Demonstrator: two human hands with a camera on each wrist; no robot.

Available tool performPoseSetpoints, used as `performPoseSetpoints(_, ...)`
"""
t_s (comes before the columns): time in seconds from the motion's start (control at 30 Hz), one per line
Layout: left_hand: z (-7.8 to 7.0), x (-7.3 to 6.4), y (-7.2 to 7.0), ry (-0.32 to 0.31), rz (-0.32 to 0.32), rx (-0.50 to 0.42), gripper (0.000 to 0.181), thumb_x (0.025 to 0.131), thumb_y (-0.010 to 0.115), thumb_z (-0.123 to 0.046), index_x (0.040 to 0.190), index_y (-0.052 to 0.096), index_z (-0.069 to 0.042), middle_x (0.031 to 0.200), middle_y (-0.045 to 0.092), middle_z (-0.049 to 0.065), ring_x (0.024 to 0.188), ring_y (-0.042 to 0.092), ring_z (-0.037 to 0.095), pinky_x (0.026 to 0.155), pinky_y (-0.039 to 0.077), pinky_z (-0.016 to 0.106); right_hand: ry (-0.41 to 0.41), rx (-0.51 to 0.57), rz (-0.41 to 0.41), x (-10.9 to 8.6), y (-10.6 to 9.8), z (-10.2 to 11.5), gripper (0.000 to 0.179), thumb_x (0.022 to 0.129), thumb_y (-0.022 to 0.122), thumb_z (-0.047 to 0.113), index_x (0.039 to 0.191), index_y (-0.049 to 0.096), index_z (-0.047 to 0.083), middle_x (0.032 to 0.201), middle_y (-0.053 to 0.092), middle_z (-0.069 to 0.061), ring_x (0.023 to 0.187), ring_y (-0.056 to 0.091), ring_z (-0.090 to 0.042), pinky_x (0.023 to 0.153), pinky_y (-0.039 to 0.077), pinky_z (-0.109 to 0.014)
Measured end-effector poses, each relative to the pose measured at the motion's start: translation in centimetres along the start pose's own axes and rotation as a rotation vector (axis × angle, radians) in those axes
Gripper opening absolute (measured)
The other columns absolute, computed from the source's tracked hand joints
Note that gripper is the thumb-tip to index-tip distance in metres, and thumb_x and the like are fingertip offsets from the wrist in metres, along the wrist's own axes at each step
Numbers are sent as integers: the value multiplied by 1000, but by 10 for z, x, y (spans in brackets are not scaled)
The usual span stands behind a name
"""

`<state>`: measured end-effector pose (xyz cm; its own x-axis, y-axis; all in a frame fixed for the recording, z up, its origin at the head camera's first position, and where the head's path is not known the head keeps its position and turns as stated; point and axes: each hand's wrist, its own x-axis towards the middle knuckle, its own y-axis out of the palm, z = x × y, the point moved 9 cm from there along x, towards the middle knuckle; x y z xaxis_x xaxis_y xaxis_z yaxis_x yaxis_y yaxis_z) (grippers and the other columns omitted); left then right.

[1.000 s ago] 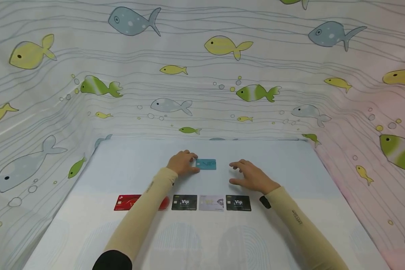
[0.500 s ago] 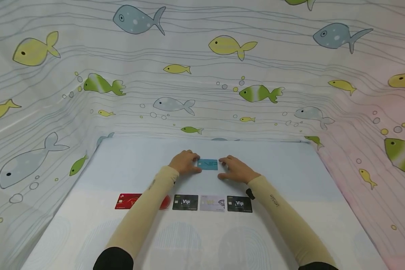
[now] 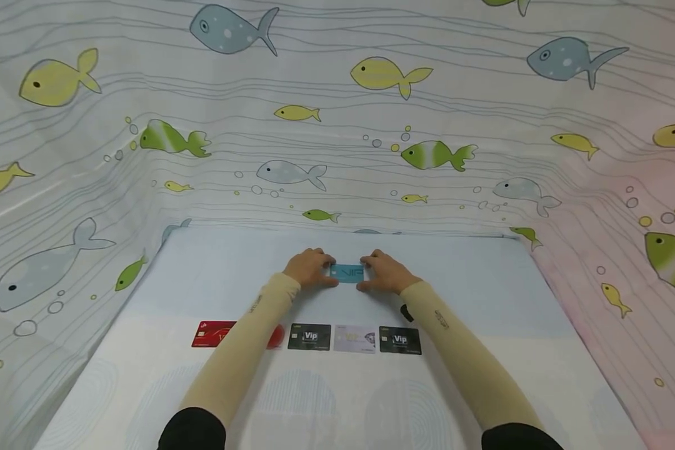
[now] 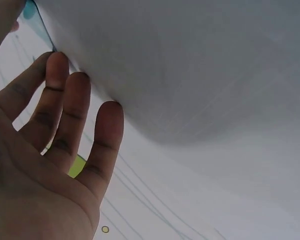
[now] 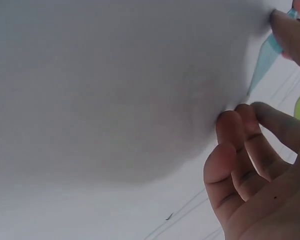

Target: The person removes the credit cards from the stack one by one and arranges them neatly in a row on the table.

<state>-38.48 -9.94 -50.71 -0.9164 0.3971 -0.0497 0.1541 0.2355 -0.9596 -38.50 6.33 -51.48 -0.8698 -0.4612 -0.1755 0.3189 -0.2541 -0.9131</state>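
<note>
A teal bank-style card (image 3: 347, 274) marked VIP lies on the white table, lettering up, between both hands. My left hand (image 3: 310, 269) pinches its left end, index fingertip at the upper corner and thumb at the lower one. At the opposite end my right hand (image 3: 390, 272) pinches the card likewise, index finger above and thumb below. In the left wrist view, the left hand's other fingers (image 4: 109, 125) extend toward the tabletop. The right wrist view has the right hand's other fingers (image 5: 230, 132) bent against the white surface.
Nearer me runs a row of cards: a red card (image 3: 210, 334) partly hidden by the left sleeve, a black Vip card (image 3: 309, 337), a pale silver card (image 3: 354, 339) and another black card (image 3: 400, 340). A fish-print curtain (image 3: 337, 144) encloses the table's back and sides.
My right hand has moved left to the teal card's right end and its fingers have closed on the corners. The left hand has stayed at the left end.
</note>
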Motion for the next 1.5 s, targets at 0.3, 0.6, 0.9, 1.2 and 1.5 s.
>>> performPoseSetpoints(0.3,-2,2,0,13,21,34,60,81,83,-48,130,69,-17,114,66,3,100,61,21,88,53,40,21,-17,-2,5,2,6,68,85,81,46,139,61,10,129,55,-10,112,56,-23,102,47,-43)
performPoseSetpoints(0.6,-9,-3,-7,39,4,64,56,83,82,-47,128,70,-15,110,65,3,96,61,21,84,53,41,5,-4,-34,3,-3,8,63,85,82,45,134,64,11,126,56,-8,112,57,-23,102,47,-43)
performPoseSetpoints(0.9,-10,-4,-3,68,4,112,55,87,78,-48,130,69,-15,118,64,7,104,61,24,89,52,43,-13,-2,-51,0,-1,8,60,86,80,45,134,64,13,127,55,-8,115,56,-24,103,46,-44)
performPoseSetpoints(1.2,-13,-7,-3,140,-38,121,55,90,75,-48,130,67,-11,120,64,13,110,60,29,96,49,45,-37,-23,-63,-3,-3,9,59,88,79,44,135,62,12,129,54,-10,118,56,-26,105,45,-45)
performPoseSetpoints(1.5,-15,-14,-4,180,-45,107,54,90,75,-46,129,67,-9,117,64,13,108,60,29,96,49,45,-26,-11,-27,-4,1,7,60,86,79,47,134,62,14,133,52,-10,123,53,-26,107,43,-46)
